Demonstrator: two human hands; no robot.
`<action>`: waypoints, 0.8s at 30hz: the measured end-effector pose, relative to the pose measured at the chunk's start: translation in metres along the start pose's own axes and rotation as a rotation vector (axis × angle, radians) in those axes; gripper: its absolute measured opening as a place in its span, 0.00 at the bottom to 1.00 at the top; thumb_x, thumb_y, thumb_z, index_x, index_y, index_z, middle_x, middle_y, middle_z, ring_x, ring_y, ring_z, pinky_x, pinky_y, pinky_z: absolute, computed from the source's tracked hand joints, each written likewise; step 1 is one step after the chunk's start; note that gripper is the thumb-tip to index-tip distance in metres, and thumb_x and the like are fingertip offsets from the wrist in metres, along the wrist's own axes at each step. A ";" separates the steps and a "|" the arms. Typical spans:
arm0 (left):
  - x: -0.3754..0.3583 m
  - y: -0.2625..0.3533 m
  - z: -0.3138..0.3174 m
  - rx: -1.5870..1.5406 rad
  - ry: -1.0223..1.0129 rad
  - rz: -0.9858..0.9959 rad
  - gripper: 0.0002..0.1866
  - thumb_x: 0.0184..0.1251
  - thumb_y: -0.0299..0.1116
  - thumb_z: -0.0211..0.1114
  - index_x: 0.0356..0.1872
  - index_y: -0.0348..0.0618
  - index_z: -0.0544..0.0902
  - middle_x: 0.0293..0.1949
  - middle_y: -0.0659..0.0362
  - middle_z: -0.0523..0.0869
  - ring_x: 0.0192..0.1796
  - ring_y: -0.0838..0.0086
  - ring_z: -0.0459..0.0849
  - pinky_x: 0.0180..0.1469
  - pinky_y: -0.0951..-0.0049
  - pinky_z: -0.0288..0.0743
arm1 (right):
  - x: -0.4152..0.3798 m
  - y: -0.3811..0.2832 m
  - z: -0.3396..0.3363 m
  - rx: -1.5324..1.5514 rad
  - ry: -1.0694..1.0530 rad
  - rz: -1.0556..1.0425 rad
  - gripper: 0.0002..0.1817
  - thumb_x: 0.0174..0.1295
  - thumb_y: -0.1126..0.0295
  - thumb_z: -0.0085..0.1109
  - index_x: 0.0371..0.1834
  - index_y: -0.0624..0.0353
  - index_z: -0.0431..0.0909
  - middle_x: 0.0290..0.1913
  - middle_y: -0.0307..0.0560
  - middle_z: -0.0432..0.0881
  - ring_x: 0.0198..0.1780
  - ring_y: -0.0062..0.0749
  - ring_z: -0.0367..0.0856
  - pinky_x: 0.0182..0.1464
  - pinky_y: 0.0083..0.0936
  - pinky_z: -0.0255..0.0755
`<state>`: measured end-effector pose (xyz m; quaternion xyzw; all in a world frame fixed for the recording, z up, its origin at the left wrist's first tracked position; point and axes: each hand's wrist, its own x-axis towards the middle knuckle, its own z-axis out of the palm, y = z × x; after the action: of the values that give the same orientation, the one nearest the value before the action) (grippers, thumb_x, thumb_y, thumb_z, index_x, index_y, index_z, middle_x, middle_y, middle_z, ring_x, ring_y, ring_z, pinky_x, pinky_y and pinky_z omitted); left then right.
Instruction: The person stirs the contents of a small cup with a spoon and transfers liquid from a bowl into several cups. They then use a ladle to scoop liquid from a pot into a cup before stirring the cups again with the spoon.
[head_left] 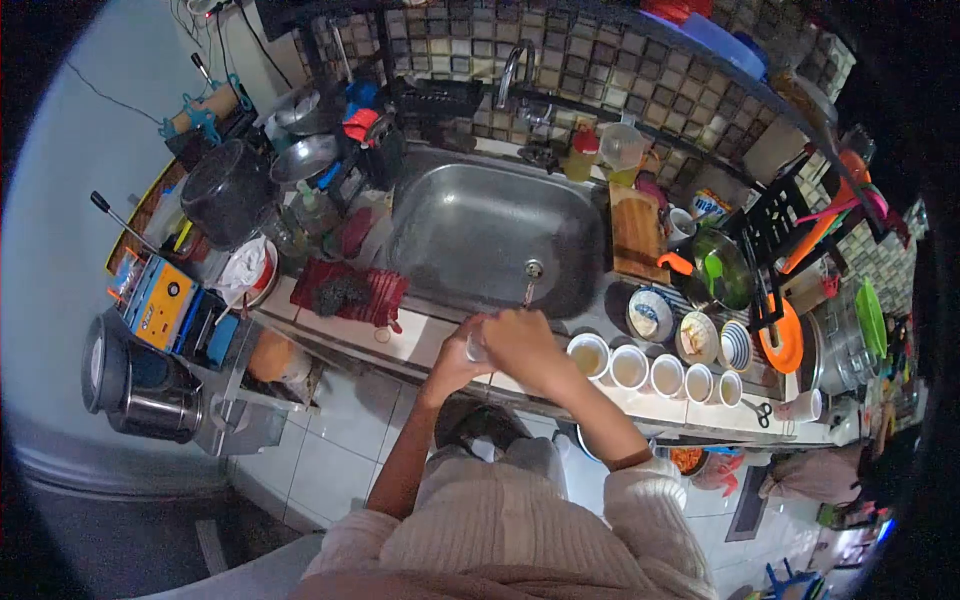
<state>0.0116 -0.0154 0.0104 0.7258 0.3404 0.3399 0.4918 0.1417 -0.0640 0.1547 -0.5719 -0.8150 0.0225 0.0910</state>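
At the sink's front edge, my left hand [458, 362] is wrapped round a small pale cup [476, 349], which shows partly between the fingers. My right hand [525, 350] is closed just over and beside it, gripping a thin utensil [528, 293] whose slim shiny end sticks up toward the drain. The utensil's other end is hidden by the hand and the cup. Right of my right hand, several white cups stand in a row along the counter edge, the nearest cup [588, 357] and its neighbour [628, 368] holding a pale brownish liquid.
A steel sink [430, 215] lies ahead, under a curved faucet [515, 72]. Left of it are a red cloth [380, 295] with a dark scrubber and a black pot [228, 190]. To the right are a wooden board [637, 235], bowls [697, 338], scissors [763, 413] and an orange plate [783, 340].
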 end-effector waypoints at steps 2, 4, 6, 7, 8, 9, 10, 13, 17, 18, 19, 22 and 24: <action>0.000 0.020 -0.002 0.061 0.041 0.144 0.37 0.40 0.31 0.75 0.56 0.40 0.68 0.45 0.55 0.79 0.49 0.68 0.77 0.53 0.70 0.68 | -0.001 0.008 0.000 0.052 0.020 -0.015 0.07 0.48 0.70 0.55 0.28 0.58 0.81 0.28 0.56 0.80 0.33 0.49 0.82 0.35 0.41 0.74; -0.001 0.018 0.000 0.061 0.071 0.147 0.38 0.39 0.32 0.76 0.56 0.39 0.68 0.46 0.53 0.79 0.50 0.68 0.78 0.53 0.69 0.69 | -0.001 0.014 -0.001 0.047 0.006 0.082 0.08 0.50 0.70 0.55 0.32 0.54 0.81 0.28 0.56 0.80 0.35 0.50 0.81 0.36 0.42 0.74; -0.002 0.006 0.002 0.004 0.058 0.031 0.39 0.39 0.34 0.77 0.56 0.39 0.68 0.47 0.52 0.79 0.51 0.68 0.77 0.53 0.69 0.70 | -0.005 0.015 -0.003 0.039 -0.033 0.082 0.08 0.51 0.69 0.54 0.33 0.50 0.82 0.29 0.55 0.80 0.35 0.51 0.81 0.36 0.43 0.74; -0.002 0.000 0.004 0.001 0.059 0.026 0.39 0.39 0.34 0.77 0.56 0.39 0.68 0.47 0.52 0.79 0.51 0.68 0.77 0.53 0.69 0.70 | -0.005 0.015 -0.001 0.096 -0.016 0.053 0.08 0.51 0.69 0.54 0.33 0.51 0.82 0.28 0.54 0.80 0.35 0.52 0.81 0.36 0.43 0.74; -0.001 -0.006 0.004 0.038 0.068 0.076 0.39 0.39 0.35 0.77 0.56 0.38 0.68 0.48 0.52 0.79 0.51 0.68 0.77 0.53 0.69 0.70 | -0.006 0.015 0.001 0.152 0.003 0.023 0.08 0.51 0.69 0.54 0.32 0.51 0.82 0.28 0.54 0.80 0.34 0.52 0.80 0.36 0.43 0.74; 0.001 -0.004 0.003 0.076 0.077 0.127 0.39 0.39 0.35 0.77 0.56 0.38 0.68 0.48 0.52 0.78 0.52 0.68 0.77 0.53 0.69 0.70 | -0.005 0.016 0.001 0.153 0.002 0.023 0.08 0.51 0.69 0.54 0.32 0.51 0.82 0.28 0.54 0.80 0.34 0.52 0.80 0.36 0.43 0.74; 0.001 -0.001 0.002 0.076 0.076 0.125 0.39 0.39 0.35 0.77 0.56 0.38 0.68 0.48 0.52 0.78 0.52 0.68 0.77 0.53 0.69 0.70 | -0.003 0.018 0.001 0.091 -0.001 0.082 0.08 0.51 0.68 0.55 0.32 0.51 0.82 0.27 0.54 0.80 0.33 0.52 0.80 0.36 0.44 0.74; 0.000 0.010 0.001 0.000 0.037 0.052 0.39 0.39 0.35 0.77 0.56 0.38 0.68 0.48 0.51 0.79 0.52 0.69 0.77 0.53 0.70 0.70 | -0.005 0.024 0.006 0.026 -0.043 0.130 0.07 0.51 0.67 0.57 0.31 0.51 0.82 0.25 0.53 0.80 0.32 0.52 0.80 0.36 0.43 0.74; -0.001 0.019 0.000 0.002 0.049 0.034 0.38 0.40 0.35 0.77 0.55 0.38 0.68 0.48 0.52 0.79 0.52 0.69 0.77 0.54 0.70 0.69 | -0.022 0.026 -0.008 0.152 0.027 0.113 0.06 0.51 0.67 0.58 0.31 0.52 0.83 0.27 0.52 0.81 0.29 0.51 0.80 0.33 0.40 0.74; -0.001 0.020 -0.001 0.046 0.059 0.074 0.38 0.40 0.36 0.77 0.55 0.38 0.68 0.48 0.52 0.79 0.52 0.69 0.77 0.54 0.71 0.69 | -0.027 0.025 -0.014 0.155 0.024 0.111 0.06 0.51 0.67 0.58 0.31 0.52 0.83 0.27 0.52 0.81 0.29 0.51 0.80 0.33 0.40 0.74; -0.001 0.018 -0.001 0.046 0.060 0.071 0.38 0.40 0.36 0.77 0.55 0.38 0.68 0.48 0.52 0.79 0.52 0.69 0.77 0.54 0.71 0.69 | -0.033 0.024 -0.020 0.190 0.077 0.151 0.07 0.51 0.68 0.58 0.32 0.52 0.83 0.27 0.51 0.81 0.29 0.50 0.80 0.33 0.38 0.73; -0.001 0.014 0.000 0.028 0.046 0.061 0.38 0.40 0.36 0.77 0.56 0.39 0.68 0.48 0.52 0.79 0.52 0.69 0.77 0.55 0.71 0.68 | -0.055 0.019 -0.039 0.221 0.161 0.189 0.07 0.53 0.69 0.59 0.34 0.53 0.83 0.26 0.52 0.80 0.26 0.46 0.79 0.30 0.34 0.72; -0.001 0.014 0.000 0.071 0.066 0.101 0.38 0.40 0.36 0.77 0.55 0.39 0.68 0.48 0.52 0.79 0.52 0.69 0.77 0.55 0.71 0.68 | -0.068 0.017 -0.043 0.299 0.296 0.172 0.06 0.53 0.70 0.60 0.34 0.55 0.83 0.25 0.52 0.80 0.24 0.44 0.78 0.28 0.33 0.70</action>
<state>0.0135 -0.0204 0.0237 0.7474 0.3311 0.3757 0.4366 0.1879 -0.1247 0.1865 -0.6166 -0.7286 0.0664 0.2909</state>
